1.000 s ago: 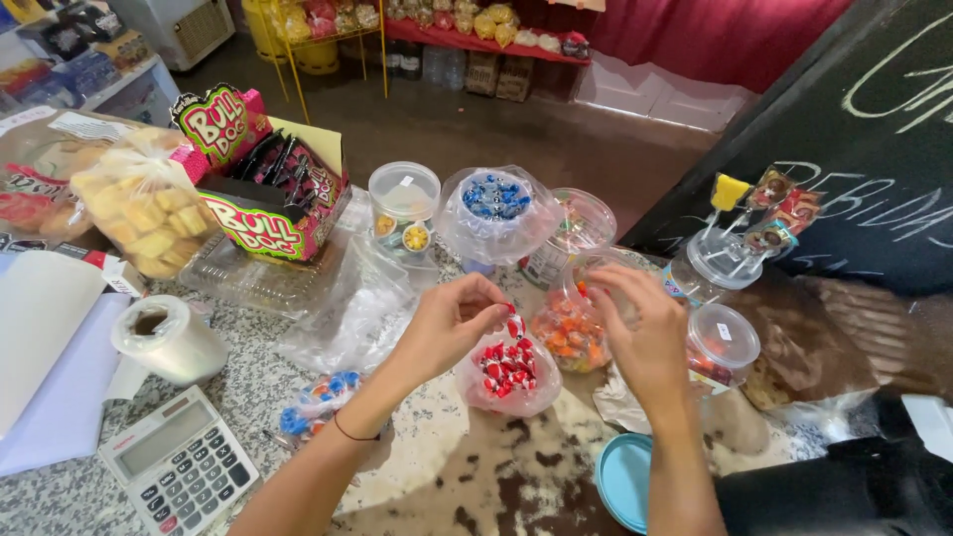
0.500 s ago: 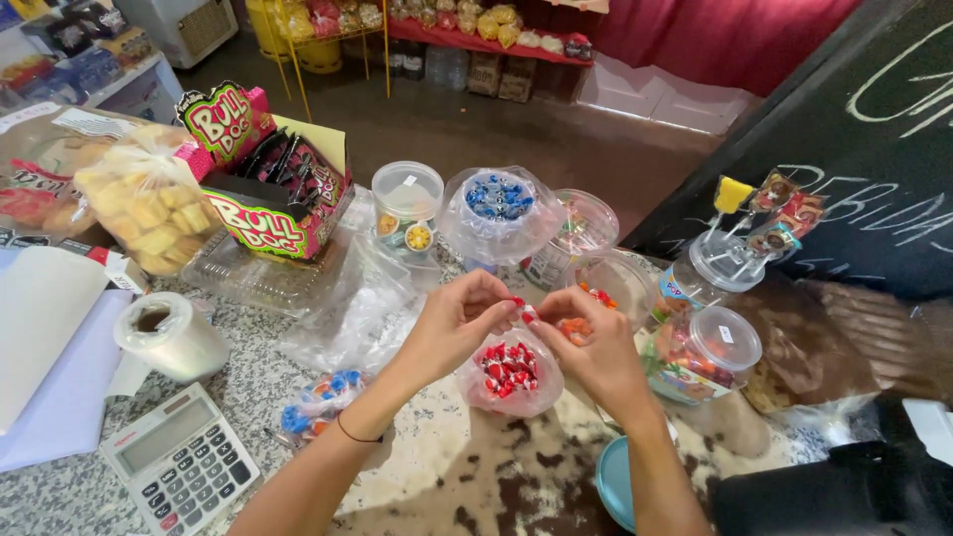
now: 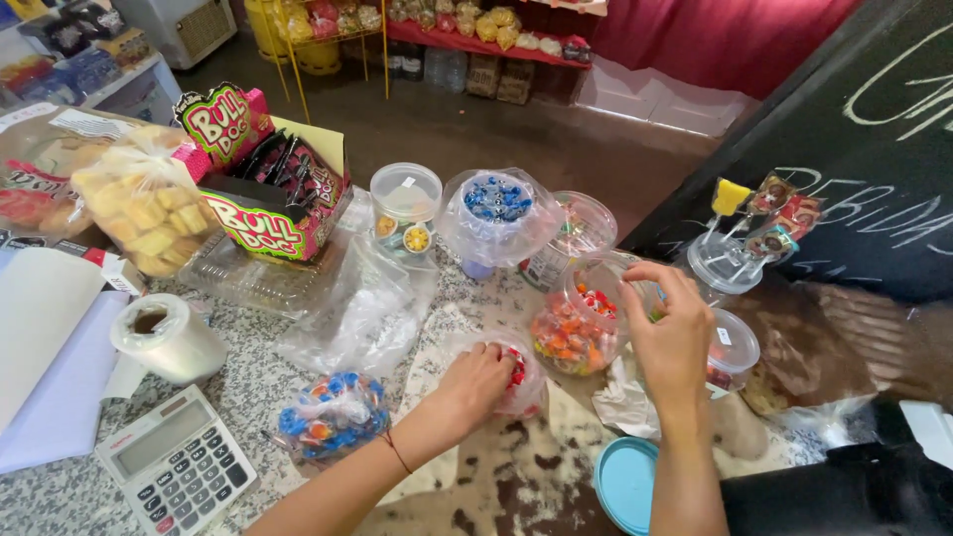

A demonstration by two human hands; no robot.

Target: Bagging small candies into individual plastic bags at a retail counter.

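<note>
Head view: the person stands at a speckled stone counter (image 3: 248, 392) crowded with sweets. The left hand (image 3: 484, 382) lies near the middle of the counter, its fingers curled narrow around the top of a small clear bag (image 3: 523, 375) that holds red and white candies; the bag rests on the counter under the hand. Just to the right, touching the bag, a clear jar (image 3: 576, 333) of orange and red candies lies tilted with its mouth toward the far right. The right hand (image 3: 670, 337) is at that mouth, fingers bent and loosely apart over the rim. Whether it pinches a candy cannot be told.

A blue lid (image 3: 627, 483) lies near the right forearm. To the near left are a bag of blue candies (image 3: 333, 417), a calculator (image 3: 179, 467) and a roll of plastic film (image 3: 164, 337). Farther back stand a bright display box (image 3: 268, 194) and a covered tub of blue candies (image 3: 496, 203). A lollipop stand (image 3: 740, 260) is at the far right.

The step in hand looks like moving candies between jar and small bag. A further move calls for keeping the bag's mouth up and open, and the tilted jar steady.
</note>
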